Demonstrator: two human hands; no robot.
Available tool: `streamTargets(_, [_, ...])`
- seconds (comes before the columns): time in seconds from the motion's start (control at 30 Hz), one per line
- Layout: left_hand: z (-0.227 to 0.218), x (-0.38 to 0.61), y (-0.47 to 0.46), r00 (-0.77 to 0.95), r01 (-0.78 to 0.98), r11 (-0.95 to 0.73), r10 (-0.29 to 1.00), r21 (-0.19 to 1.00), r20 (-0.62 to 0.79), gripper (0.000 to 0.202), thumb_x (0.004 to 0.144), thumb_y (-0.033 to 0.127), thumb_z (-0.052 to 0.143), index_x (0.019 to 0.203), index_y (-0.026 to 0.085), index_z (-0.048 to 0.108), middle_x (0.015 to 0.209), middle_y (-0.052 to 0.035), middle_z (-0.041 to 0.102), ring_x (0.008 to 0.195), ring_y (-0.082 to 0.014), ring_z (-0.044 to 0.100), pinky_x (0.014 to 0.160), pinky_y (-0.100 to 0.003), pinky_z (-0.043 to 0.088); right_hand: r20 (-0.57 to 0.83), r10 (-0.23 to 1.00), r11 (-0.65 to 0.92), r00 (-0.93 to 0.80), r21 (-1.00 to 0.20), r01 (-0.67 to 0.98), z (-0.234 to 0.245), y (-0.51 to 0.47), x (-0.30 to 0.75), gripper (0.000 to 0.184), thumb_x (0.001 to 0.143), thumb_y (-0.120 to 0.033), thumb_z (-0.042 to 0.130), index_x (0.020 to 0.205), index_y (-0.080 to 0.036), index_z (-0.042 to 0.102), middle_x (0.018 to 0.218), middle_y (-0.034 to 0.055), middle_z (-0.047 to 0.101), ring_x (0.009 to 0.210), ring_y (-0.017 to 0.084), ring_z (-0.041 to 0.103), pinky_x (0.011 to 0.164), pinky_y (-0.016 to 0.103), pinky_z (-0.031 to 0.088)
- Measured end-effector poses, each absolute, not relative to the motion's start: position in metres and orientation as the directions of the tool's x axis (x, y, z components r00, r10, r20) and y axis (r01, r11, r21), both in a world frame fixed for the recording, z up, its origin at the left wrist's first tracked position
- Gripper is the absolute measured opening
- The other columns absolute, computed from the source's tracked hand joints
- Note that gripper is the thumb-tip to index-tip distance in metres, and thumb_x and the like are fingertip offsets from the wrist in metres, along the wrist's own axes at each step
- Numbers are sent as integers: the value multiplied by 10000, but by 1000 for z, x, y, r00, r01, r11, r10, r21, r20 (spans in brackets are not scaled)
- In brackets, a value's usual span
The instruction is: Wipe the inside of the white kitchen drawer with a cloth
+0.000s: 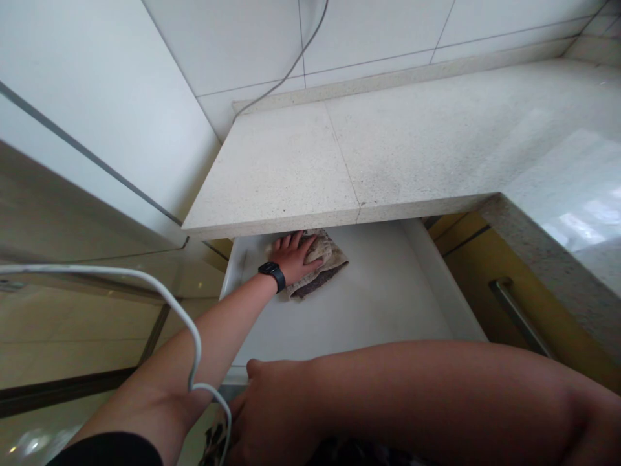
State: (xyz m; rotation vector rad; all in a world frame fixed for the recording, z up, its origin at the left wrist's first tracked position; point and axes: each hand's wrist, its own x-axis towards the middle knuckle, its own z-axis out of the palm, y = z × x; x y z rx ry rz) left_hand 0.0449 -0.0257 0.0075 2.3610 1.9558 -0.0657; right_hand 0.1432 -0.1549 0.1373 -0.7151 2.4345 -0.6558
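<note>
My left hand (294, 254) lies flat with fingers spread on a crumpled grey-brown cloth (326, 262), pressing it onto the white floor of an open drawer (378, 298) near the back left corner, partly under the countertop edge. A black watch sits on that wrist. My right hand (264, 414) is close to the camera at the drawer's front edge, fingers curled over the front panel; what lies under them is hidden.
A speckled light stone countertop (388, 149) overhangs the drawer. White tiled wall behind, a grey cable running up it. Yellow cabinet front with a metal bar handle (519, 314) at right. A white cable (160, 291) loops across my left arm.
</note>
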Motion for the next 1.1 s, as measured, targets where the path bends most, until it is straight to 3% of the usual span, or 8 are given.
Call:
streamTargets(0.13, [7, 44, -25, 184, 983, -183, 980, 18, -76, 812, 942, 826, 438, 1644, 426, 364, 1719, -36, 317, 1439, -364, 432, 1128, -517, 362, -309, -597, 736, -740, -576, -354, 137, -154, 142, 483, 1071, -232, 286, 1500, -107, 470, 1619, 124, 382, 1488, 312, 317, 1020, 788, 357])
streamTargets(0.43, [5, 44, -25, 186, 983, -185, 980, 17, -64, 811, 941, 835, 422, 1639, 426, 370, 1722, -22, 312, 1427, -364, 435, 1118, -522, 368, -308, -593, 740, -744, -573, -353, 138, -153, 145, 452, 1064, -221, 304, 1460, -126, 499, 1557, 119, 456, 1441, 311, 377, 1027, 769, 360])
streamTargets(1.1, [5, 42, -25, 203, 979, -201, 977, 25, -67, 811, 951, 835, 399, 1647, 420, 355, 1722, -40, 308, 1441, -368, 417, 1119, -522, 365, -318, -590, 742, -743, -576, -343, 135, -156, 143, 473, 1067, -226, 329, 1496, -106, 487, 1578, 123, 430, 1451, 312, 350, 1041, 784, 339])
